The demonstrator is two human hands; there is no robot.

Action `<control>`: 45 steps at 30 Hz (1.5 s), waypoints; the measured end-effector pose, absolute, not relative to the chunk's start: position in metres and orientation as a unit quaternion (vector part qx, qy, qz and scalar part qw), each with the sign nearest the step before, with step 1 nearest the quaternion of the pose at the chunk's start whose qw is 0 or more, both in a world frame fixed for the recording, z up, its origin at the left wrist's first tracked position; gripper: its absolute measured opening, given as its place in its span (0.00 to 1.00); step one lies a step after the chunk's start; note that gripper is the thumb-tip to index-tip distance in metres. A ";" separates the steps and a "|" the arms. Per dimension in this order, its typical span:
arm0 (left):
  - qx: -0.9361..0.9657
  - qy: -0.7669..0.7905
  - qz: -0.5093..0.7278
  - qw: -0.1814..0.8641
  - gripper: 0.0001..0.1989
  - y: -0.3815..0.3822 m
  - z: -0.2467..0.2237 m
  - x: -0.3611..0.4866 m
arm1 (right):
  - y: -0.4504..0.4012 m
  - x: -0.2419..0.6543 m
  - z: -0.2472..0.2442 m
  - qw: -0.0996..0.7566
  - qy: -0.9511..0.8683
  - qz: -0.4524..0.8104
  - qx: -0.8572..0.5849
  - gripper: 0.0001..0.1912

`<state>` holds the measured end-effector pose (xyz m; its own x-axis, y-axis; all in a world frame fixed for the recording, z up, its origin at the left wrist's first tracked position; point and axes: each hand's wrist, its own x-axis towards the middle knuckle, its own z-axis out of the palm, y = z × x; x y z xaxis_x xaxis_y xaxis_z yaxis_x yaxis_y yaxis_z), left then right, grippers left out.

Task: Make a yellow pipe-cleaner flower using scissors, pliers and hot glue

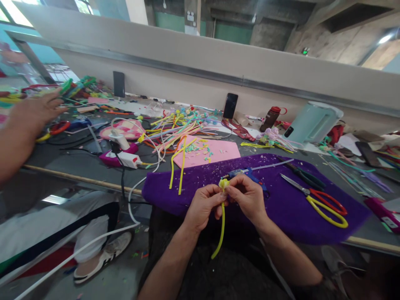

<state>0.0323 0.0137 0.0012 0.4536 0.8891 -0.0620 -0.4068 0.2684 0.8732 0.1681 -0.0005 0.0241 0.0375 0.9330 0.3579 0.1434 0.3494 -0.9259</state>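
Between my two hands is a yellow pipe-cleaner flower (pixel 224 183), its fuzzy yellow stem (pixel 222 229) hanging down and curving toward my lap. My left hand (pixel 206 204) is closed, pinching just below the small flower head. With thumb and fingertips, my right hand (pixel 245 193) grips the head from the other side. A blue glue gun (pixel 254 178) lies right behind my hands on the purple cloth (pixel 187 179), a clear glue stick (pixel 271 165) sticking out of it. To the right rest scissors (pixel 321 200) with red and yellow handles, beside dark-handled pliers (pixel 306 175).
Cut pieces lie on a pink sheet (pixel 218 154), with bundled pipe cleaners (pixel 181 129) behind. A power strip (pixel 120 158) and white cable (pixel 137 204) sit left. Another person's arm (pixel 21 129) reaches in at far left. A bottle (pixel 270 118) and teal container (pixel 314 123) stand at back right.
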 end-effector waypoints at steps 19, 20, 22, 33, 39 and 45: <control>0.406 0.293 0.436 0.748 0.10 0.013 0.003 0.031 | 0.001 0.169 0.023 0.595 -0.585 0.335 -0.437 0.07; 0.403 0.293 0.436 0.750 0.10 0.013 0.003 0.031 | 0.001 0.169 0.023 0.598 -0.580 0.340 -0.437 0.07; 0.396 0.292 0.434 0.755 0.10 0.014 0.003 0.031 | 0.001 0.169 0.023 0.602 -0.572 0.341 -0.440 0.07; 0.368 0.270 0.428 0.781 0.09 0.020 0.003 0.024 | -0.005 0.171 0.019 0.557 -0.626 0.278 -0.469 0.02; 0.358 0.275 0.423 0.786 0.10 0.020 0.002 0.024 | -0.003 0.168 0.018 0.528 -0.652 0.258 -0.478 0.05; 0.353 0.282 0.424 0.785 0.10 0.019 0.003 0.023 | -0.002 0.182 0.024 0.496 -0.675 0.231 -0.495 0.07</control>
<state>0.0230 0.0188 0.0032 0.4821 0.8642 -0.1441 -0.4666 0.3924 0.7927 0.1819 -0.0016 0.0244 -0.0175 0.8975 0.4407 0.4386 0.4030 -0.8032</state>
